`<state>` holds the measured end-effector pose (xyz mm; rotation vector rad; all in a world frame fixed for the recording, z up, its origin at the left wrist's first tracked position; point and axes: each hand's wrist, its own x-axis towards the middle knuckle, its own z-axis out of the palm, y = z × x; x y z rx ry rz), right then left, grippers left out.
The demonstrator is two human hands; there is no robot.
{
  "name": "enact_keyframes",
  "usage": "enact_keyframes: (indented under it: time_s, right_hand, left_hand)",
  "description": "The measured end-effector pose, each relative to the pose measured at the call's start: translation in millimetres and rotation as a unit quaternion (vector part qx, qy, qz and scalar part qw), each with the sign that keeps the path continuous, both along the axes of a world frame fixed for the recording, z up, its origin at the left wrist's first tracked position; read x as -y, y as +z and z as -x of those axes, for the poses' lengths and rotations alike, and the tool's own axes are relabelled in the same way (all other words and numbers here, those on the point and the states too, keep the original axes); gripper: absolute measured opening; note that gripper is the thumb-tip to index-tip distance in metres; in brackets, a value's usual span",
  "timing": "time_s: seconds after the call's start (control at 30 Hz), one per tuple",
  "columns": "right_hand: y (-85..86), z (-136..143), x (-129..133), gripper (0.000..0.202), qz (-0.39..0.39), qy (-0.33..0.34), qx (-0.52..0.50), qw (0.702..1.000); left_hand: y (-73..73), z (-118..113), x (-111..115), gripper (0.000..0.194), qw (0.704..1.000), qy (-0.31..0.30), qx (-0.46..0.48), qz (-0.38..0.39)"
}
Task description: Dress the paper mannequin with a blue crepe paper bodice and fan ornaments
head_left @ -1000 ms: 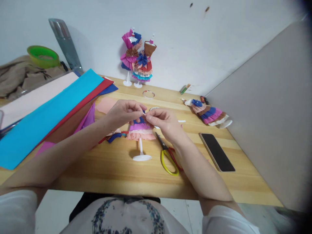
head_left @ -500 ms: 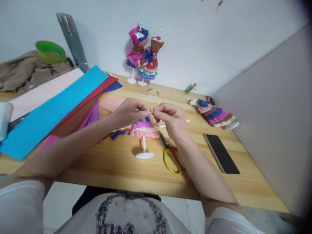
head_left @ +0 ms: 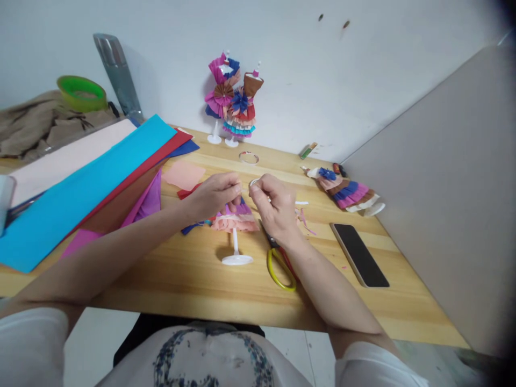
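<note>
My left hand [head_left: 220, 194] is closed in a pinch above the table, with something too small to make out at its fingertips. Close by on the right, my right hand [head_left: 278, 207] is curled round a small whitish roll [head_left: 253, 183], which looks like narrow tape; only its edge shows. Beneath the hands is a doll-sized dress form [head_left: 237, 260] on a white stand, wearing a layered paper skirt [head_left: 235, 222] in peach, pink and blue. My fingers hide its upper part. Yellow-and-red-handled scissors [head_left: 273, 274] lie under my right wrist.
Long crepe paper sheets [head_left: 100, 177] spread over the left side. Two dressed forms [head_left: 243, 107] stand at the wall; another dressed form [head_left: 347, 192] lies at the right, behind a phone [head_left: 360, 255]. A green tape roll [head_left: 81, 94] rests on brown cloth. Paper scraps [head_left: 305, 220] lie about.
My hands, which met at the fingertips, have drawn slightly apart. The right hand has turned, with the roll's edge showing at its fingers. The camera view has shifted a little.
</note>
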<state>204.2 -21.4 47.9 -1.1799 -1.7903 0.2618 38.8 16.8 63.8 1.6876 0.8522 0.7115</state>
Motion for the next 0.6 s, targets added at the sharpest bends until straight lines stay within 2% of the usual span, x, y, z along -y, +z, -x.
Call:
enact_keyframes:
  time_s: [0.13,0.27,0.37,0.57,0.6]
  right_hand:
    - [-0.5,2,-2,0.021,0.037,0.014,-0.085,0.996]
    - [-0.6,4,-3,0.016,0.071,0.023,-0.176,0.982]
    - [-0.1,5,-3,0.014,0.09,0.025,-0.221,0.971]
    - [10.1,-4,1,0.017,0.003,0.007,-0.286,0.958]
    - [12.7,-6,2,0.017,-0.003,0.014,-0.303,0.953]
  left_hand:
    - [-0.1,0,2,0.025,0.999,0.011,-0.013,-0.04]
    - [1.8,0,6,0.024,0.988,0.051,-0.054,-0.134]
    - [8.6,2,10,0.026,0.978,0.07,-0.077,-0.18]
    - [34.3,26,10,0.027,0.941,0.177,-0.143,-0.249]
    - [35.9,33,9,0.025,0.939,0.176,-0.152,-0.254]
